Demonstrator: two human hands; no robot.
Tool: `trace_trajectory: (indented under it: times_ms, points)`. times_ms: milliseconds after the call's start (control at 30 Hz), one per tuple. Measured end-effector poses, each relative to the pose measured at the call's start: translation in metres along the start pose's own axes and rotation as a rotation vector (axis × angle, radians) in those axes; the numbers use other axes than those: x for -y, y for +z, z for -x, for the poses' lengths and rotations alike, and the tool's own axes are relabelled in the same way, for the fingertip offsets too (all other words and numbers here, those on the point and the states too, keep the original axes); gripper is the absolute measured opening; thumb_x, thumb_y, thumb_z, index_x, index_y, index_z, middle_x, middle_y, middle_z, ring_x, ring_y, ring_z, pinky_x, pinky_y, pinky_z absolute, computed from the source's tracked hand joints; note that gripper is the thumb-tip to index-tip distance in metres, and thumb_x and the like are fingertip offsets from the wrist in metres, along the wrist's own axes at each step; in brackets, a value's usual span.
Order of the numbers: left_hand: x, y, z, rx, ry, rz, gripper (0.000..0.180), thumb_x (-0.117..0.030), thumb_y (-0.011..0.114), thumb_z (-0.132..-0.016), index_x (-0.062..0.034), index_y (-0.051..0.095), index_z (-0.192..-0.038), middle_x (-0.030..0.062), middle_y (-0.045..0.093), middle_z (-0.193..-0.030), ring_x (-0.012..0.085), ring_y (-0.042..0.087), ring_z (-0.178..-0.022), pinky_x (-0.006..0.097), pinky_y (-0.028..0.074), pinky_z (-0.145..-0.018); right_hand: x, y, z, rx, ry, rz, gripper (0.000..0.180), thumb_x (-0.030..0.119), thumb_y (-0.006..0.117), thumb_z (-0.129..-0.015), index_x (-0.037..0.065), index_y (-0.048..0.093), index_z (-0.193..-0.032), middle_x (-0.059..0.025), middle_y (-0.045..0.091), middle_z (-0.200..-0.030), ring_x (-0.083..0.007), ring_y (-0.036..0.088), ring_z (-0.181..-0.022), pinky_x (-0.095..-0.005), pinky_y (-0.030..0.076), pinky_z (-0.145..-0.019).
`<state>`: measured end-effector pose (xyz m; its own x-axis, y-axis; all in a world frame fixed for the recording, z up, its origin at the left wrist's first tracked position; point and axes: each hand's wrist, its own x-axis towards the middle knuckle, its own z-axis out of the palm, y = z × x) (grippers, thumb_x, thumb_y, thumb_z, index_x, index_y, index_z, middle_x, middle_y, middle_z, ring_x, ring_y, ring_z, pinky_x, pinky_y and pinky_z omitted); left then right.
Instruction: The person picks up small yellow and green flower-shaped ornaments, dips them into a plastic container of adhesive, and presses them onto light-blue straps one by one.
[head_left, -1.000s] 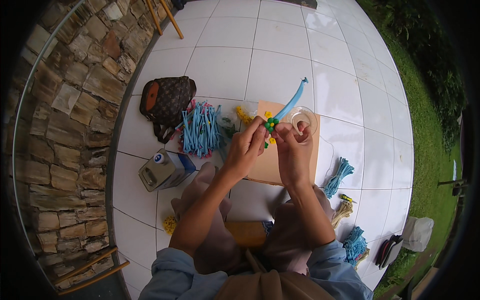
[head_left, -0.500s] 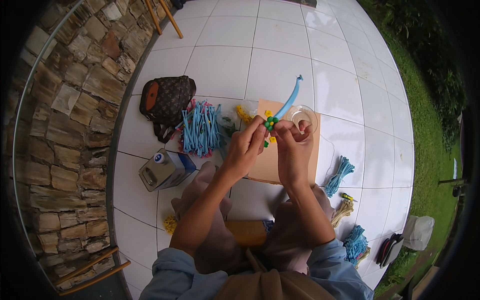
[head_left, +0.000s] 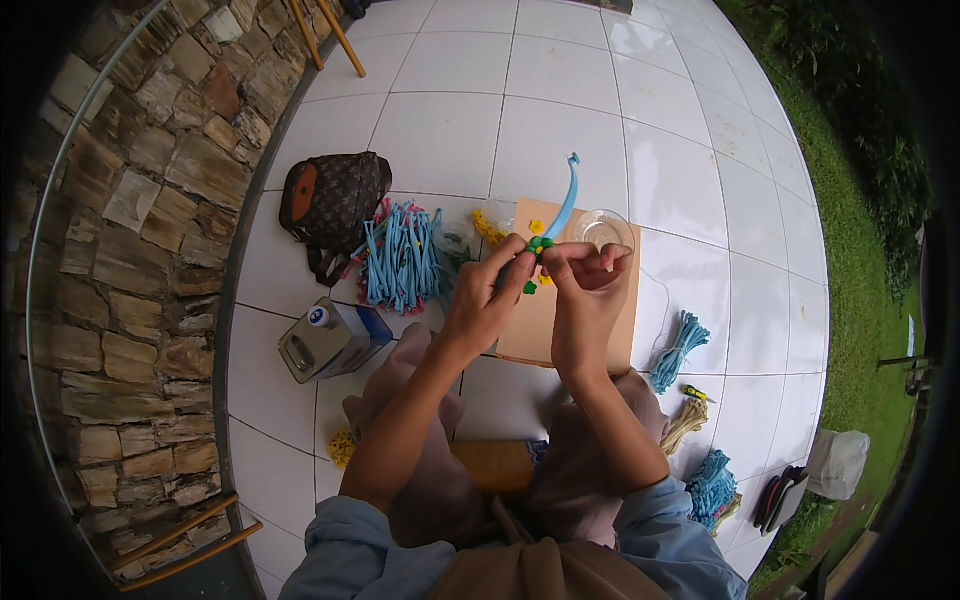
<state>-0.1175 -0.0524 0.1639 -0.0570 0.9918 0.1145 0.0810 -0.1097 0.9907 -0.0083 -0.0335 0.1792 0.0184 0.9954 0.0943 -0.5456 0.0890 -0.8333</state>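
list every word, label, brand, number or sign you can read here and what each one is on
No text can be read clearly.
Metal can: any marks on its blue-and-white cap are too small to read.
Dark brown bag: small repeated pattern, too blurred to tell any letters.
Green flower: no lettering visible.

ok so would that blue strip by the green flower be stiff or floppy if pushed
The blue strip curves out past the green flower with nothing visibly holding its far end, so it is probably springy rather than limp. It looks thin, so likely light and easily bent.
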Motion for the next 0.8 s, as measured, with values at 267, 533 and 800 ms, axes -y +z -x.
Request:
trace_trajectory:
  times_ms: [267, 533, 800]
  points:
    - [-0.003, 0.001, -0.002, -0.033, -0.015, -0.025, 0.021, -0.021, 0.041, -0.094, -0.0036, 0.048, -0.084, -0.0005, 0.037, -0.049, 0.0054, 0.035, -0.044, 0.024, 0.029, -0.043, 0.005, 0.002, -0.002, 0.037, 0.070, 0.021, 0.055, 0.002, 0.064, -0.079, 0.010, 0.021, -0.113, -0.0134, 0.056, -0.092, -0.0154, 0.054, -0.078, -0.0260, 0.042, -0.074]
    - [0.000, 0.007, 0.000, -0.027, -0.023, 0.039, 0.026, -0.026, 0.037, -0.095, -0.0038, 0.050, -0.091, -0.0045, 0.037, -0.056, 0.0024, 0.030, -0.046, 0.019, 0.023, -0.042, -0.009, -0.003, -0.007, 0.040, -0.129, 0.294, 0.065, 0.001, 0.069, -0.073, 0.006, 0.024, -0.120, -0.0050, 0.055, -0.076, -0.0103, 0.050, -0.073, -0.0236, 0.039, -0.068]
    - [0.005, 0.001, -0.003, -0.090, -0.066, 0.275, 0.023, -0.025, 0.035, -0.096, -0.0070, 0.045, -0.086, -0.0038, 0.038, -0.067, 0.0013, 0.031, -0.054, 0.015, 0.024, -0.044, -0.001, -0.015, -0.014, 0.069, -0.246, 0.500, 0.042, 0.008, 0.052, -0.087, 0.002, 0.025, -0.119, -0.0095, 0.060, -0.076, -0.0149, 0.056, -0.079, -0.0269, 0.041, -0.075]
